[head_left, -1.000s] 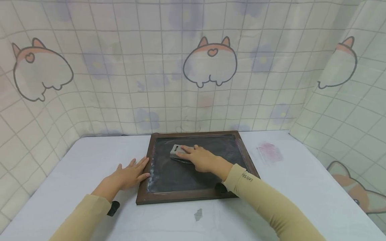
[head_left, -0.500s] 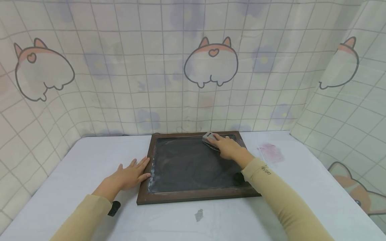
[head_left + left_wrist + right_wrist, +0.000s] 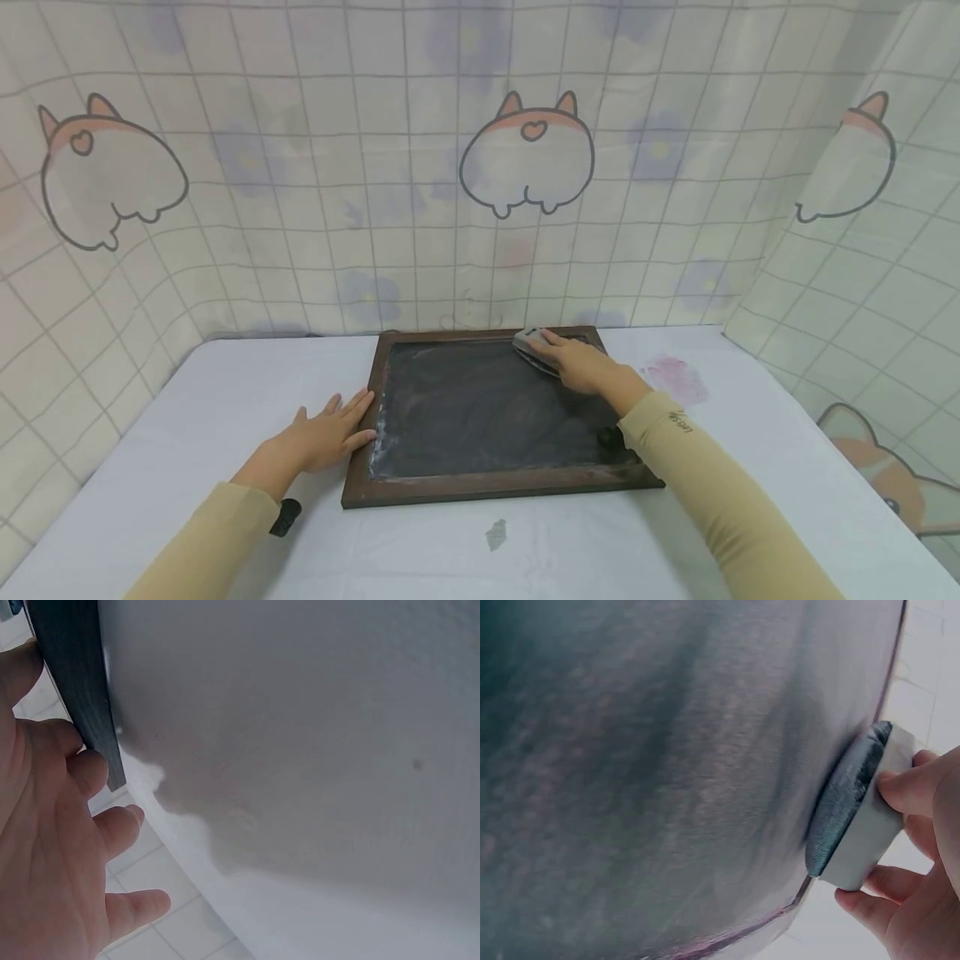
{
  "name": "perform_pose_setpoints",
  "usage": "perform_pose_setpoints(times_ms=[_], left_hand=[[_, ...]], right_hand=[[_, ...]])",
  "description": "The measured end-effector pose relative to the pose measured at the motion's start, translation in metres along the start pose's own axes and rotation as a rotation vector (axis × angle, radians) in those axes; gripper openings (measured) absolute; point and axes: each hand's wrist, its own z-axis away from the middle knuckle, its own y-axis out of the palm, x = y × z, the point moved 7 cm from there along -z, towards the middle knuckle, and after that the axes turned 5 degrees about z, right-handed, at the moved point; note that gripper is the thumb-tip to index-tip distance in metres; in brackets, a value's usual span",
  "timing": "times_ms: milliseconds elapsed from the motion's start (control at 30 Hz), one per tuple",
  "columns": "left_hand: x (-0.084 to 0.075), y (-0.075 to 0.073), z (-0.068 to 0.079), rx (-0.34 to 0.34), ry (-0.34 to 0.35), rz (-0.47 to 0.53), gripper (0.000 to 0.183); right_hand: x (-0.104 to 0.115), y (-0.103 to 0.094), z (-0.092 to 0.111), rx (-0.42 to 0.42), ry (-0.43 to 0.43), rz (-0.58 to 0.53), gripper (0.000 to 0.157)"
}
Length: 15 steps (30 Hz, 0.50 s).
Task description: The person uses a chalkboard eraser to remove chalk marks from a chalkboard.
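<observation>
A blackboard (image 3: 465,417) in a brown wooden frame lies flat on the table, with whitish chalk smears along its left side. My right hand (image 3: 581,367) grips a grey chalkboard eraser (image 3: 528,342) near the board's far right corner. In the right wrist view the thumb and fingers pinch the grey back of the eraser (image 3: 870,825), and its dark felt side faces the smeared board (image 3: 667,795). My left hand (image 3: 318,437) rests with spread, extended fingers against the left side of the frame. The left wrist view shows those fingers (image 3: 86,772) at the frame's edge (image 3: 75,682).
The white table (image 3: 247,392) extends around the board. A pink smudge (image 3: 675,379) marks its right side, and a small grey patch (image 3: 496,535) shows in front. A checked curtain (image 3: 337,250) with cartoon prints hangs behind and on both sides.
My right hand has moved the eraser from the board's upper middle to the right, up to the far right corner area. The left hand has stayed at the frame's left side.
</observation>
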Motion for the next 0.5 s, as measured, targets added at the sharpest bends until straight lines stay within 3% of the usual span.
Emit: perform_pose_setpoints(times_ms=[133,500], left_hand=[[0.0,0.001,-0.001,0.002,0.001,-0.003,0.074],[0.0,0.0,-0.001,0.001,0.004,-0.004,0.075]], right_hand=[[-0.001,-0.006,0.001,-0.044,-0.028,-0.026,0.054],[-0.013,-0.031,0.018,-0.118,-0.007,0.002,0.05]])
